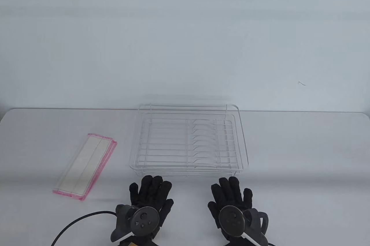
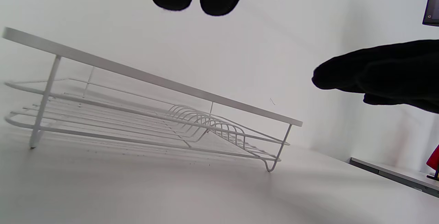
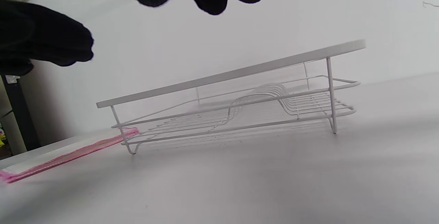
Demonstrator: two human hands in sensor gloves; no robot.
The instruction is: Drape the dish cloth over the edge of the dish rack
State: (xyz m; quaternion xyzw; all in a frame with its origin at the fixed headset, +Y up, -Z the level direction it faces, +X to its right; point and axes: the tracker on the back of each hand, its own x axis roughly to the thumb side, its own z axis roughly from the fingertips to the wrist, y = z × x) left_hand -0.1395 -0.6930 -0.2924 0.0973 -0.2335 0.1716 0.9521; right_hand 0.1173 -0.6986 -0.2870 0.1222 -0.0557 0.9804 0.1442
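White wire dish rack (image 1: 189,140) at table (image 1: 303,147) centre, folded pink-edged dish cloth (image 1: 85,166) lying left of it, left hand (image 1: 150,197) and right hand (image 1: 231,198) near the rack, fingers spread, holding nothing

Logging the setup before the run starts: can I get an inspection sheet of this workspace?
Surface: white table, a few dark specks near the rack.
Job's things: folded dish cloth with pink edging lies flat, left of the white wire dish rack; apart from it, nothing draped.
Clutter: nothing seen.
Hands: left hand and right hand lie spread in front of the rack, holding nothing.
Cables: black cable runs from the left hand; white cable at the right.
Surroundings: plain white wall.
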